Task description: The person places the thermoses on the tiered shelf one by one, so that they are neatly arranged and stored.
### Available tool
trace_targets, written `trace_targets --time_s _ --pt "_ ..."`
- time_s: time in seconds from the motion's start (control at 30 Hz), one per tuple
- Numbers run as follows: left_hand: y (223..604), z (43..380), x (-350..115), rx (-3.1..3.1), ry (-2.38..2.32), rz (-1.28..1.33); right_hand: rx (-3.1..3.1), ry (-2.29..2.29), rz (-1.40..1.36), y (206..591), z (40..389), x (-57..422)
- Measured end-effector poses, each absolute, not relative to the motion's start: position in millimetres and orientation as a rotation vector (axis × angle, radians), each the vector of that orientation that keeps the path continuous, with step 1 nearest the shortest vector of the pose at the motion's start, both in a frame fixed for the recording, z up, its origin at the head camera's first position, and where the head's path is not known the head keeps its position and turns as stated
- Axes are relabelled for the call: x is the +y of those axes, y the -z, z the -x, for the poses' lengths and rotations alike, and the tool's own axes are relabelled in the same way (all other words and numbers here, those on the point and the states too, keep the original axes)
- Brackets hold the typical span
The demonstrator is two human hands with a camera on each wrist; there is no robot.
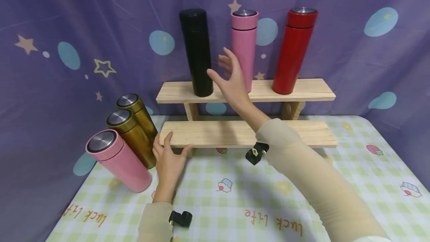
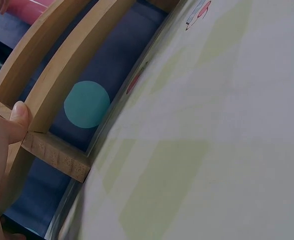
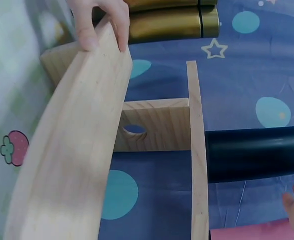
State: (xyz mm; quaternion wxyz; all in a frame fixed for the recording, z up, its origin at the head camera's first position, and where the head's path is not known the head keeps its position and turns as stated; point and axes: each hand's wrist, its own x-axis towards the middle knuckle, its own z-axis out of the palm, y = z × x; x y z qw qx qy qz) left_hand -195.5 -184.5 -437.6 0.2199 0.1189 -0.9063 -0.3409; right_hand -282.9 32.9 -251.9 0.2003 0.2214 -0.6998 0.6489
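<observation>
While the left hand (image 1: 169,163) grips the lower shelf (image 1: 205,133), the right hand (image 1: 234,85) is wide, near the black bottle (image 1: 196,51).

The right hand (image 1: 233,83) covers the lower left side of the pink bottle (image 1: 244,40) at the upper shelf's (image 1: 176,92) middle; whether they touch cannot be told. The right sleeve (image 1: 315,167) hides part of the lower shelf's (image 1: 205,133) front edge. Off that shelf's left end, the nearer gold bottle (image 1: 137,137) and left hand (image 1: 169,163) hide the farther gold bottle's (image 1: 143,117) base. The left wrist view's left edge cuts that hand off.
</observation>
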Motion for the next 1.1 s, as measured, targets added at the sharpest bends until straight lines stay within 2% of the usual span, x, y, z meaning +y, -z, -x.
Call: trace_targets --time_s 0.83,1.1 --pt "434.8 194.6 -183.8 -2.508 0.949 -0.326 -1.845 -1.886 -0.753 282.4 210.2 78.0" --pt "436.3 195.0 -184.4 -2.508 0.947 -0.319 -1.869 -1.891 -0.706 304.8 191.5 95.4"
